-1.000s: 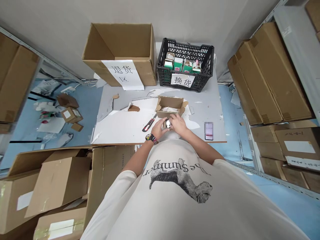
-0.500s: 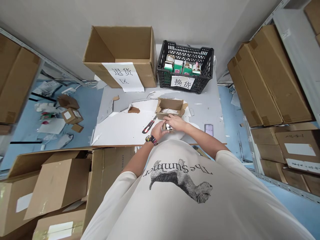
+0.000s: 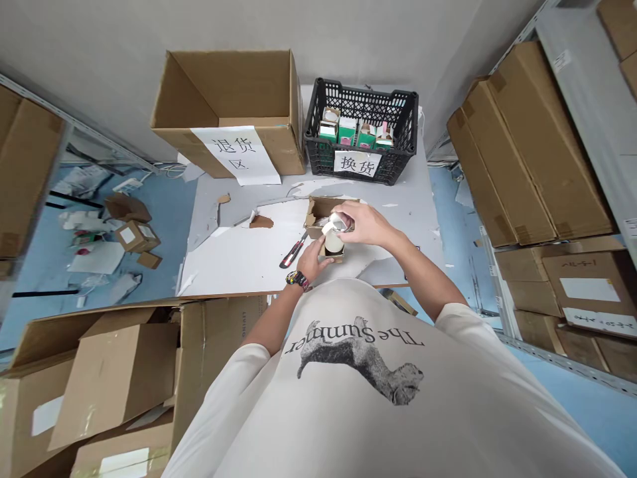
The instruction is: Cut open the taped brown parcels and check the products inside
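Observation:
My left hand (image 3: 314,261) is wrapped around the side of a small carton (image 3: 334,257) near the table's front edge. A white cylindrical item (image 3: 332,240) stands partly out of that carton. Just above it, my right hand (image 3: 362,224) grips a shiny-topped piece (image 3: 341,221), its fingers bent around it. Behind both hands sits an open brown box (image 3: 318,207) with white material inside, partly covered by my right hand. A red and black box cutter (image 3: 293,251) lies left of my left hand.
At the table's back stand a large open cardboard box (image 3: 279,143) and a black crate (image 3: 398,159) holding several green and white cartons. Torn paper lies on the white table (image 3: 223,265). More cardboard boxes (image 3: 119,372) are at the lower left; shelved boxes (image 3: 542,139) stand right.
My right hand has lifted from the small carton and moved up and right with the shiny-topped piece. The white cylinder now shows above the carton. The view has shifted slightly.

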`<move>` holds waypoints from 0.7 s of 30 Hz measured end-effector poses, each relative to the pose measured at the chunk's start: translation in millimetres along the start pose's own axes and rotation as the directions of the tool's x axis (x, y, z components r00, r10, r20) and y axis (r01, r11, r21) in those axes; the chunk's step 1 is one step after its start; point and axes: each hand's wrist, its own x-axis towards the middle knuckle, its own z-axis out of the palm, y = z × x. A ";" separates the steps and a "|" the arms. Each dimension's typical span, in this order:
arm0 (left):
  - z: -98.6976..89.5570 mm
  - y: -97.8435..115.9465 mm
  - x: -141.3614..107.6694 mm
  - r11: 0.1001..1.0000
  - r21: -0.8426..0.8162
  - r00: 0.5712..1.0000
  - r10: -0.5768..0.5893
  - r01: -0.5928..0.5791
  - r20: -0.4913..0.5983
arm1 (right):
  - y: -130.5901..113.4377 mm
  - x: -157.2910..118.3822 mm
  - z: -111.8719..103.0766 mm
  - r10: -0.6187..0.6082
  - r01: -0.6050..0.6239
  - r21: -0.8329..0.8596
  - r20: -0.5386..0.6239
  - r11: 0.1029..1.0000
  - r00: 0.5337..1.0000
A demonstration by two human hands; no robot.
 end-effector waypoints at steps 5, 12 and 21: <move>-12.2 8.9 1.6 0.998 0.033 0.998 0.055 -0.057 0.037 | 9.3 0.0 -13.4 0.036 -0.018 0.092 -0.195 0.996 0.980; -40.9 47.3 9.6 0.990 -0.140 0.986 0.002 -0.026 -0.168 | 13.9 0.4 -9.6 0.159 -0.044 0.282 -0.399 0.958 0.903; -79.5 71.3 43.5 0.377 -0.910 0.929 -0.369 0.172 0.023 | 14.2 -9.1 3.4 0.192 0.025 0.593 -0.300 0.805 0.934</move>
